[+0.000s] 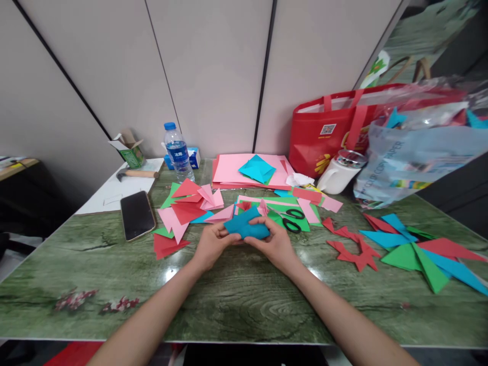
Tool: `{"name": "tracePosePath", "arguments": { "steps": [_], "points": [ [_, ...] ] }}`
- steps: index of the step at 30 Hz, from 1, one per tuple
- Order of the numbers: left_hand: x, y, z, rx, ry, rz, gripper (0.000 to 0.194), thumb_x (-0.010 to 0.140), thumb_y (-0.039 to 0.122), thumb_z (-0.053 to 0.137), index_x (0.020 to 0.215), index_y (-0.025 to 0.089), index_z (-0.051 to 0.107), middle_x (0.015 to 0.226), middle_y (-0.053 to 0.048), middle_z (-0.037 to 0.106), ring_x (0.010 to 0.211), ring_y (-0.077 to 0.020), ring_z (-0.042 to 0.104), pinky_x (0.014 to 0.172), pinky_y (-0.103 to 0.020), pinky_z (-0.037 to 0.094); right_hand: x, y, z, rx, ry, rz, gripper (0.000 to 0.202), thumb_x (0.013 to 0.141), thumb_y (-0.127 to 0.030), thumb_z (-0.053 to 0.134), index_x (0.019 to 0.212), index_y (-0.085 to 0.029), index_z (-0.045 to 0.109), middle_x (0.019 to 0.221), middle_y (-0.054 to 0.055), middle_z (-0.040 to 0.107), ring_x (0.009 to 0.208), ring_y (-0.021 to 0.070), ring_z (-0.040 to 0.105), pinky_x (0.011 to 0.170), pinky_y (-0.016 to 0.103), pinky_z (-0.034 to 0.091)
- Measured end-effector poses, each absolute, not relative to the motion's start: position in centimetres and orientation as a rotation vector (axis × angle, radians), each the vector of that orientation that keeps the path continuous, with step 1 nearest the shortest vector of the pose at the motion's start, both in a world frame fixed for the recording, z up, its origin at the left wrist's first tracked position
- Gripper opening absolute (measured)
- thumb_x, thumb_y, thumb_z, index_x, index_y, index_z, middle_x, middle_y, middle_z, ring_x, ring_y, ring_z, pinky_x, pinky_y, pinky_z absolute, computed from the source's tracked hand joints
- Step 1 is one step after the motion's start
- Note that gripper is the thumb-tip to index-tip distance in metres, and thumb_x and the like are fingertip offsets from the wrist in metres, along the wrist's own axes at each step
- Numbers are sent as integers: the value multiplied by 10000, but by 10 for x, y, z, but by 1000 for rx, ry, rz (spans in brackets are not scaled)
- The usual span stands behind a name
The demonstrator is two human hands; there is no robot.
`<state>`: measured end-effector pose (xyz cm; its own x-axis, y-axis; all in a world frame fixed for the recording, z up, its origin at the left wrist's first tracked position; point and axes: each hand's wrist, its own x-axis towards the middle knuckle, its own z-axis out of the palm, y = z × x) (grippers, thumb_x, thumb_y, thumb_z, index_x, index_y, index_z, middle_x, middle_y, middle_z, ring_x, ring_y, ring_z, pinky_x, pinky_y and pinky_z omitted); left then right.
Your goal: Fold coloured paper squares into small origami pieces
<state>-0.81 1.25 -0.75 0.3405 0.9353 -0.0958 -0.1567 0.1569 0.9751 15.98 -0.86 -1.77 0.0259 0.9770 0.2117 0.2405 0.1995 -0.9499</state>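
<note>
A folded piece of blue paper [249, 223] is held up between both hands over the middle of the green table [244, 295]. My left hand [211, 245] pinches its left end, thumb along the lower edge. My right hand [276, 244] grips the right end, with the thumb at the bottom and fingers over the top. Just behind the hands lie black-handled scissors [293, 221] on green and pink sheets. Folded red and pink paper pieces [186, 211] are scattered to the left of the hands.
A phone [138, 216], a hammer [137, 174], a water bottle [178, 152] and a small box [131, 152] stand or lie at the left. Stacked pink sheets [229, 170], a white mug [339, 175] and bags [328, 132] are at the back. Red [358, 254] and multicoloured paper shapes [412, 249] lie right.
</note>
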Motion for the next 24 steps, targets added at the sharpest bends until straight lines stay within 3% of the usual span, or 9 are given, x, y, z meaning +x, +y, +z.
{"name": "tracePosePath", "arguments": {
  "steps": [10,24],
  "points": [
    [-7,11,-12,973,877,976,362,578,236,768,903,112,667,835,-60,724,774,-219,670,765,-381,536,159,-10,-16,-1264,-1470,846,302,642,-365,702,878,-211,592,800,19,629,649,175,539,547,262,413],
    [-3,10,-10,886,910,999,322,540,198,791,816,89,669,773,-53,721,685,-157,665,698,-291,564,156,-11,-13,-1269,-1461,821,255,657,-312,686,859,-188,591,800,21,627,645,156,541,519,231,414]
  ]
}}
